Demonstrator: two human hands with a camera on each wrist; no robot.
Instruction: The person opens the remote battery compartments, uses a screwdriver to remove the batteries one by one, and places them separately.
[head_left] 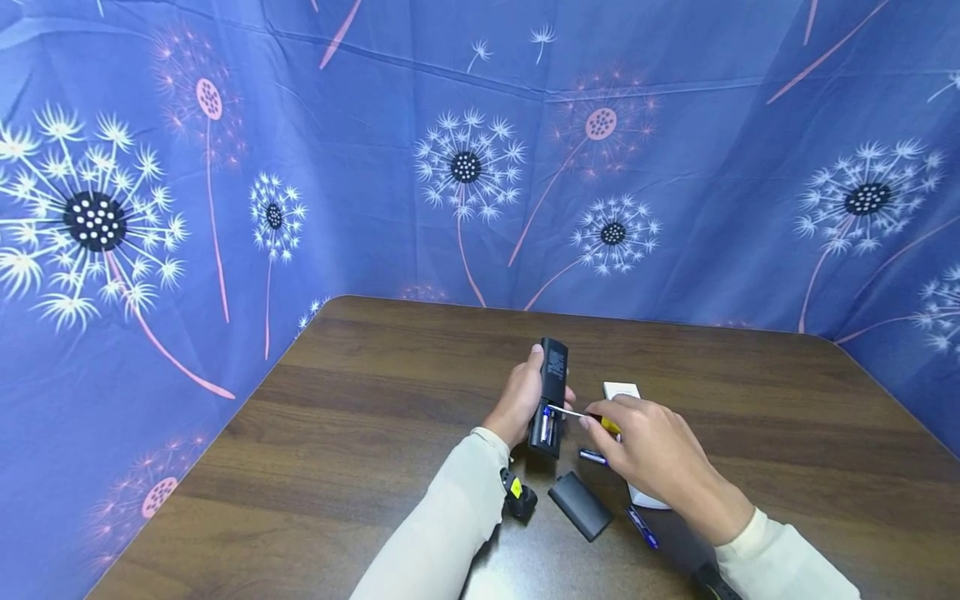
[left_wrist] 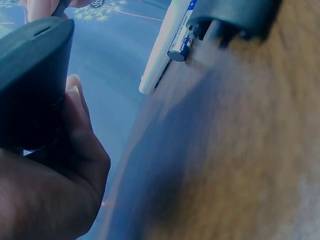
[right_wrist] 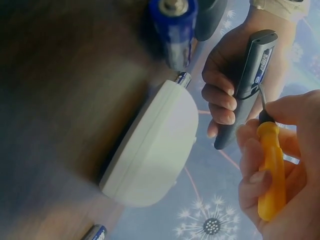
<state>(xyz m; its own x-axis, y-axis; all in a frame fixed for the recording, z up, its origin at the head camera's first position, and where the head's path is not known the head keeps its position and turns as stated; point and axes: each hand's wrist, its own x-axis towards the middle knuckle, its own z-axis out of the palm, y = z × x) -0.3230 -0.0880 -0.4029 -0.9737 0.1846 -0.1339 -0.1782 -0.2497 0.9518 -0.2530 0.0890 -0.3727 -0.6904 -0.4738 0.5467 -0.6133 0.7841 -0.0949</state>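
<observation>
My left hand [head_left: 519, 402] grips a black remote control [head_left: 554, 367], tilted with its back up and its battery compartment uncovered. A blue battery [head_left: 546, 425] lies inside that compartment. My right hand [head_left: 663, 446] holds a screwdriver by its yellow handle [right_wrist: 271, 170], fingers curled round it. The metal shaft [head_left: 567, 411] reaches to the compartment, its tip at the end of the battery. Below the remote, the black battery cover [head_left: 581, 506] lies on the table. In the left wrist view the remote [left_wrist: 35, 90] hides most of the fingers.
A white remote [right_wrist: 155, 150] lies on the table, partly behind my right hand in the head view. One loose blue battery [head_left: 592, 456] is beside it and another [head_left: 642, 527] is nearer me. The wooden table [head_left: 360, 392] meets a blue dandelion-patterned cloth [head_left: 360, 167] at the back.
</observation>
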